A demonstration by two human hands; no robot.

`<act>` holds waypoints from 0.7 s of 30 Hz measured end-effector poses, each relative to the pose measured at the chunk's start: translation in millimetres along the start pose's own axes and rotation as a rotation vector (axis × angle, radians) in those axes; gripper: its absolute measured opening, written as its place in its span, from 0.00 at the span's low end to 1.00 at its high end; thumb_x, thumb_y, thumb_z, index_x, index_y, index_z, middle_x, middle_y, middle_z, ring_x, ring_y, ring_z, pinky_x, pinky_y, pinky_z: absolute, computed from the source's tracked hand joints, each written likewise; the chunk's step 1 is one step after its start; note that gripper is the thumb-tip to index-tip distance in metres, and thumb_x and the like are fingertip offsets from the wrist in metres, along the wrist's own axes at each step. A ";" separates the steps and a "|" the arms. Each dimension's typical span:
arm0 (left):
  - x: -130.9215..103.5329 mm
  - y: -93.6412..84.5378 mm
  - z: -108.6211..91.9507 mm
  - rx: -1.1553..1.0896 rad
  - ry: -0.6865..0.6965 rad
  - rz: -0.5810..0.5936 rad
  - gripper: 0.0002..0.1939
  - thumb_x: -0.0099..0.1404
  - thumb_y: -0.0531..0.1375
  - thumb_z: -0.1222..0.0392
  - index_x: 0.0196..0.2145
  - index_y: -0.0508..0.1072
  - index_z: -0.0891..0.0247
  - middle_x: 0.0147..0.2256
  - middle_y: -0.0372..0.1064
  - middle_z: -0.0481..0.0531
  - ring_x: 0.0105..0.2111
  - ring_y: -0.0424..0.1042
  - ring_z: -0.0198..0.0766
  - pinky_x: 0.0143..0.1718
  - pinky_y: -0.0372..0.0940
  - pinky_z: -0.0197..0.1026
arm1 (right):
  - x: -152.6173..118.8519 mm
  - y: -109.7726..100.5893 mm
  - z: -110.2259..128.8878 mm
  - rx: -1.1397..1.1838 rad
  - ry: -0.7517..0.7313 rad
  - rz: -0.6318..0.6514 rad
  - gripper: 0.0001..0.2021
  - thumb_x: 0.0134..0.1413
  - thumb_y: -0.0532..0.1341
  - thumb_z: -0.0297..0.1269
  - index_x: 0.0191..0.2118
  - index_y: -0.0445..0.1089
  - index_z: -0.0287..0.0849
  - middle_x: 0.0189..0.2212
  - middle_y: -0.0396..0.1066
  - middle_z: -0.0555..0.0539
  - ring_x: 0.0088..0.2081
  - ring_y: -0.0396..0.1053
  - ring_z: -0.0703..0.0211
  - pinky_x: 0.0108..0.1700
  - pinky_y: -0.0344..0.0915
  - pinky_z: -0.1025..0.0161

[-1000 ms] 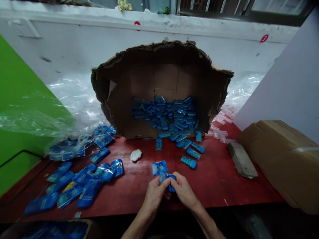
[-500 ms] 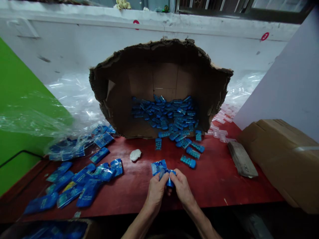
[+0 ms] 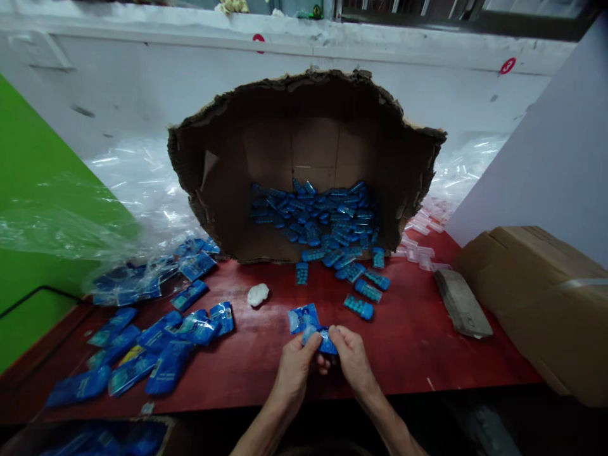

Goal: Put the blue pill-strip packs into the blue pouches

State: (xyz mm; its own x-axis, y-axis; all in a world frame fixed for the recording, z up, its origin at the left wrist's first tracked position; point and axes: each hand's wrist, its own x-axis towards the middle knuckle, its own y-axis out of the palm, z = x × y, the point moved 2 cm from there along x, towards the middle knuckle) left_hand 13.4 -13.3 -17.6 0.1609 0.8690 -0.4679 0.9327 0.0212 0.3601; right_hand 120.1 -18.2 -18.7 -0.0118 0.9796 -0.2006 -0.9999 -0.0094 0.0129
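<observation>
A small blue packet is pinched between both hands near the table's front edge. My left hand grips its left end, where something pale and bluish shows by the thumb. My right hand holds the right end between thumb and fingers. Just beyond them a flat blue packet lies on the red table. Several clear containers with blue balls and blue caps lie farther on, in front of a torn-open cardboard box that holds many more. A white lump sits to the left.
Filled blue packets are heaped on the left, beside clear plastic film. An open box of blue packets stands at the lower left. To the right are a grey stack, a closed carton and clear pieces.
My right hand has moved slightly right and up, its fingers apart from the left thumb. More of the blue packet shows between the hands.
</observation>
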 end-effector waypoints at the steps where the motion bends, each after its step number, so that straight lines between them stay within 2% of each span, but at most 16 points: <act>1: -1.8 1.7 -0.2 -0.052 -0.027 0.024 0.16 0.46 0.61 0.50 0.19 0.65 0.67 0.11 0.61 0.45 0.14 0.63 0.31 0.15 0.58 0.33 | -0.5 -0.7 2.4 -0.025 -0.002 0.028 0.20 0.53 0.45 0.52 0.20 0.56 0.41 0.12 0.55 0.56 0.15 0.55 0.67 0.19 0.53 0.69; 3: -4.9 2.8 -0.5 -0.130 -0.086 0.056 0.16 0.48 0.60 0.50 0.21 0.64 0.67 0.12 0.62 0.45 0.14 0.64 0.32 0.14 0.57 0.32 | 0.8 -8.2 9.3 -0.197 -0.066 0.031 0.21 0.55 0.42 0.49 0.21 0.58 0.41 0.14 0.58 0.54 0.18 0.57 0.65 0.22 0.55 0.68; 4: -5.8 1.7 -0.4 -0.155 -0.112 0.062 0.16 0.48 0.60 0.50 0.21 0.64 0.66 0.12 0.62 0.45 0.14 0.64 0.32 0.14 0.57 0.32 | 2.8 -15.2 13.1 -0.352 -0.124 -0.013 0.20 0.55 0.43 0.48 0.22 0.60 0.41 0.17 0.60 0.52 0.21 0.60 0.64 0.25 0.56 0.67; 6: -5.8 -3.3 0.6 -0.193 -0.142 0.053 0.15 0.49 0.60 0.50 0.21 0.63 0.66 0.12 0.61 0.45 0.14 0.64 0.31 0.14 0.57 0.31 | 8.5 -33.7 19.2 -0.737 -0.236 -0.186 0.15 0.54 0.48 0.44 0.27 0.65 0.41 0.27 0.65 0.47 0.30 0.62 0.58 0.33 0.56 0.63; 8: -4.1 -10.4 3.0 -0.218 -0.154 0.026 0.16 0.50 0.59 0.50 0.20 0.62 0.66 0.11 0.60 0.44 0.14 0.64 0.31 0.13 0.58 0.31 | 14.9 -51.7 20.4 -1.077 -0.237 -0.360 0.10 0.52 0.52 0.39 0.37 0.66 0.42 0.36 0.64 0.42 0.38 0.60 0.52 0.38 0.54 0.58; 9: -3.1 -13.7 4.5 -0.227 -0.158 0.010 0.16 0.50 0.59 0.50 0.19 0.62 0.66 0.11 0.59 0.43 0.14 0.64 0.31 0.13 0.58 0.31 | 17.6 -58.3 19.3 -1.198 -0.207 -0.401 0.11 0.51 0.53 0.36 0.41 0.65 0.42 0.37 0.64 0.41 0.39 0.59 0.50 0.39 0.53 0.57; 11: -2.0 -18.2 7.2 -0.241 -0.171 -0.006 0.16 0.51 0.59 0.51 0.19 0.62 0.66 0.11 0.58 0.43 0.14 0.64 0.31 0.13 0.59 0.31 | 21.1 -64.1 16.0 -1.324 -0.156 -0.386 0.12 0.51 0.53 0.34 0.43 0.64 0.43 0.36 0.64 0.41 0.39 0.59 0.50 0.38 0.53 0.56; 15: -3.9 -17.6 6.5 -0.250 -0.227 0.005 0.15 0.53 0.57 0.51 0.19 0.62 0.66 0.11 0.59 0.45 0.14 0.64 0.31 0.12 0.59 0.30 | 21.8 -55.9 14.0 -1.259 -0.234 -0.230 0.10 0.49 0.55 0.32 0.39 0.64 0.46 0.35 0.64 0.45 0.39 0.59 0.52 0.37 0.54 0.59; 18: -6.1 -15.2 1.7 -0.248 -0.282 -0.016 0.15 0.55 0.55 0.52 0.19 0.63 0.67 0.12 0.61 0.46 0.14 0.64 0.31 0.13 0.60 0.31 | 23.0 -51.8 14.7 -1.066 -0.325 -0.105 0.08 0.47 0.55 0.29 0.36 0.63 0.44 0.34 0.65 0.46 0.38 0.60 0.55 0.39 0.55 0.60; 21: -6.7 -16.0 -1.4 -0.255 -0.304 -0.050 0.13 0.56 0.55 0.54 0.21 0.63 0.67 0.12 0.62 0.46 0.14 0.65 0.31 0.14 0.61 0.31 | 21.1 -55.9 17.5 -0.782 -0.327 -0.043 0.08 0.46 0.55 0.31 0.35 0.63 0.42 0.33 0.65 0.48 0.36 0.61 0.58 0.40 0.57 0.61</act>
State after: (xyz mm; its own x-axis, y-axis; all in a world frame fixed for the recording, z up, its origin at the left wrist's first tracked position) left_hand -3.0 -18.8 -19.1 0.2418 0.6784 -0.6938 0.8377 0.2148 0.5021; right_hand 176.0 6.5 -6.5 -0.0902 0.9899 0.1096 -0.7202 0.0112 -0.6936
